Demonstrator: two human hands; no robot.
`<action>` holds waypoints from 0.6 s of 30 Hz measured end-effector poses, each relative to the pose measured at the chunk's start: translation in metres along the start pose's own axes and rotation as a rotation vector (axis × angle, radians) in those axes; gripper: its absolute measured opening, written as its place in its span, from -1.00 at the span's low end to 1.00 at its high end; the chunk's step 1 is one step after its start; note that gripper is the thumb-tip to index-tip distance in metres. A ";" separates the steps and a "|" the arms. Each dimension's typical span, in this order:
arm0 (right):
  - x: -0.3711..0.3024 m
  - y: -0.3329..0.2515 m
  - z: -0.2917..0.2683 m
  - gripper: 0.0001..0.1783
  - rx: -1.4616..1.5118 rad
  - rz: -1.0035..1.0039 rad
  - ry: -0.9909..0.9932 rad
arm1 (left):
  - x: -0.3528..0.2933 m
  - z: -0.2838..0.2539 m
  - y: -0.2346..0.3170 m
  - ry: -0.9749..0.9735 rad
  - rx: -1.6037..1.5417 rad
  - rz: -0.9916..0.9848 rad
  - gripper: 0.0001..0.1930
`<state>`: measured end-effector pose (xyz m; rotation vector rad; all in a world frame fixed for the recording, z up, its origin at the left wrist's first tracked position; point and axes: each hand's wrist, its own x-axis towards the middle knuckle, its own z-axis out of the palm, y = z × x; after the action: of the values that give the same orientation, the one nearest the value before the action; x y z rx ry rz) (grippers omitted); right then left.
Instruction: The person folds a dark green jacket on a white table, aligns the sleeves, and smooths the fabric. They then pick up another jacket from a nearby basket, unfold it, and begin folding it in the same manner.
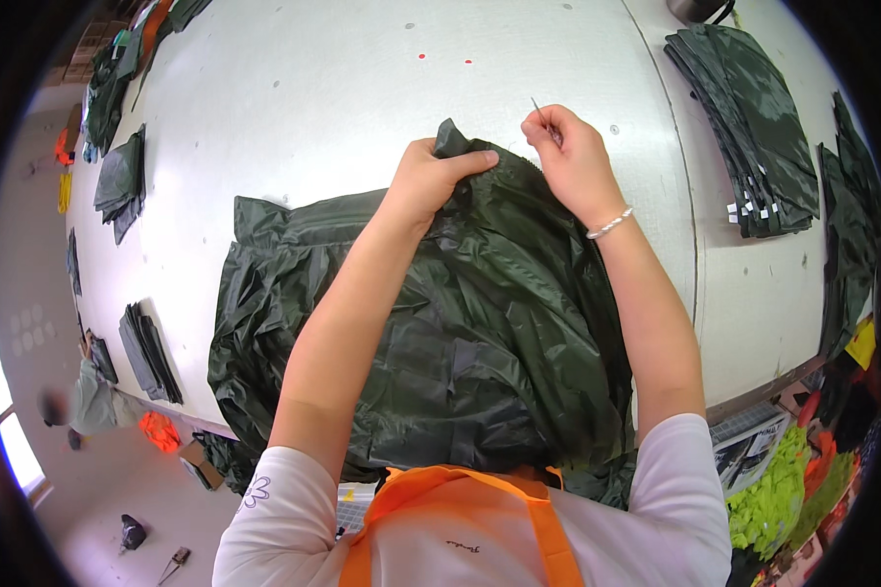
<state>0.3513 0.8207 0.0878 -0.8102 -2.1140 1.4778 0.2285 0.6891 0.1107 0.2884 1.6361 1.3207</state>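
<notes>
1. Well to the left of the left hand (429, 176), about three small piles of dark folded fabric (147, 352) lie along the table (313, 88) edge; I cannot count them exactly through the lens bend
2. The left hand pinches a raised fold at the far edge of the one dark green garment (460, 333), which is spread from both hands down to the person's orange apron (460, 509)
3. If that pinch loosens, the slick cloth would likely slide flat and lose the held spot
4. The right hand (570, 157), just beside the left, pinches one thin metal tool (538, 108), like a needle or pick, tip up
5. The tip could prick the left thumb or snag the thin cloth, since the hands work so close
6. Right of the right hand, one fanned stack of folded dark pieces (754, 127), and more draped beyond
</notes>
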 end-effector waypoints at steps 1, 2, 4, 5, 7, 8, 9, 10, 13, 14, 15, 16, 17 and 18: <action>0.002 0.001 -0.004 -0.78 0.068 0.049 -0.062 | 0.000 0.000 -0.001 0.009 0.021 0.014 -0.77; 0.003 0.001 -0.006 -0.77 0.136 0.099 -0.123 | -0.001 -0.001 -0.003 -0.003 0.027 0.064 -0.79; 0.001 -0.008 -0.009 -0.72 0.095 0.106 -0.265 | 0.000 0.001 -0.006 -0.040 0.046 0.162 -0.82; 0.001 -0.008 -0.009 -0.71 0.130 0.114 -0.320 | -0.002 0.001 -0.006 -0.016 0.159 0.229 -0.83; 0.002 -0.012 -0.015 -0.72 0.233 0.148 -0.404 | -0.008 0.002 -0.006 0.031 0.383 0.365 -0.85; 0.003 -0.015 -0.021 -0.73 0.279 0.243 -0.451 | -0.012 0.003 -0.006 0.045 0.384 0.400 -0.85; 0.003 -0.018 -0.027 -0.74 0.327 0.341 -0.497 | -0.016 0.005 -0.006 0.058 0.387 0.432 -0.85; 0.002 -0.018 -0.031 -0.74 0.376 0.438 -0.543 | -0.019 0.006 -0.005 0.072 0.389 0.465 -0.85; -0.002 -0.016 -0.029 -0.71 0.424 0.489 -0.607 | -0.018 0.001 -0.013 0.019 0.478 0.631 -0.81; -0.003 -0.016 -0.029 -0.70 0.443 0.521 -0.651 | -0.016 -0.003 -0.017 -0.004 0.526 0.715 -0.80; -0.004 -0.014 -0.026 -0.67 0.481 0.544 -0.683 | -0.016 -0.005 -0.020 -0.030 0.506 0.750 -0.75; -0.005 -0.016 -0.025 -0.66 0.410 0.513 -0.662 | -0.017 -0.005 -0.020 -0.058 0.500 0.765 -0.75; -0.007 -0.019 -0.024 -0.65 0.340 0.482 -0.640 | -0.017 -0.006 -0.021 -0.086 0.494 0.781 -0.74; -0.008 -0.021 -0.024 -0.64 0.269 0.447 -0.617 | -0.017 -0.007 -0.020 -0.114 0.489 0.798 -0.73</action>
<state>0.3683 0.8258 0.1154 -0.8320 -2.1391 2.4496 0.2392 0.6655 0.1023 1.3974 1.7979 1.3895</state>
